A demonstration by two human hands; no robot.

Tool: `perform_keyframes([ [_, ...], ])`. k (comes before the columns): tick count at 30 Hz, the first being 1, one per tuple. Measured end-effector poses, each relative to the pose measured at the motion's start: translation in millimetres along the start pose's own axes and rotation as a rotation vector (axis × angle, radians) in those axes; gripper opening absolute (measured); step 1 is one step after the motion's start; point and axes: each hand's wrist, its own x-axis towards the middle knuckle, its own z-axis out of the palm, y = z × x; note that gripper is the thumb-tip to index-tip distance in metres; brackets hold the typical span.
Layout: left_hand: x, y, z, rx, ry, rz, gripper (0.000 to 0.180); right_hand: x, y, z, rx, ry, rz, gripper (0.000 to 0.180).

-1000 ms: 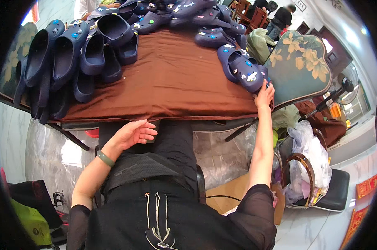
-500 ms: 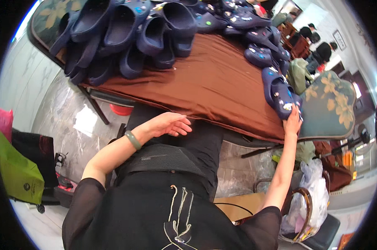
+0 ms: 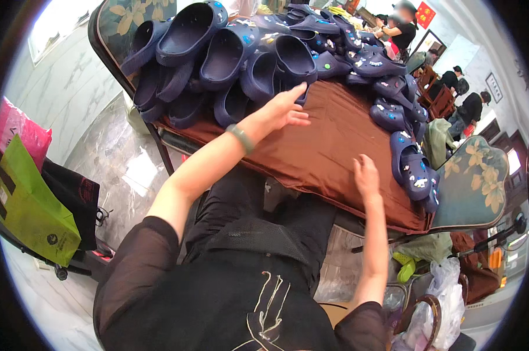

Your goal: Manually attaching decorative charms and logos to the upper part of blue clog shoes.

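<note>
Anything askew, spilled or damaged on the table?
No spill or damage visible. Only mild untidiness: the dark-blue clogs piled at left overlap at uneven tilts, and the brown cloth is wrinkled. Neither looks seriously wrong.

Cloth-covered table (image 3: 341,140), before the person; clog stack (image 3: 220,58), on table's left end, chair back (image 3: 119,47) to its left; clog row (image 3: 417,180), along right edge, second chair back (image 3: 476,181) to its right; left hand (image 3: 281,113), before stack; right hand (image 3: 367,177), over table's near side, left of row; shopping bags (image 3: 37,206), far left; plastic bag (image 3: 440,301), lower right.
</note>
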Motion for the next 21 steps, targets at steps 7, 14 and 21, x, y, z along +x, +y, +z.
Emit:
perform_keyframes([
  [7, 91.6, 28.1, -17.6, -0.303, 0.097, 0.15, 0.071, 6.6, -46.8, 69.0, -0.056, 0.007, 0.012, 0.03],
  [14, 60.9, -13.0, 9.3, -0.232, 0.017, 0.075, 0.079, -3.0, -30.4, 62.7, -0.066, 0.049, 0.026, 0.031],
  [21, 108.1, 0.5, 1.0, -0.152, 0.11, 0.107, 0.093, -2.2, -32.4, 68.6, -0.152, 0.048, 0.035, 0.03],
])
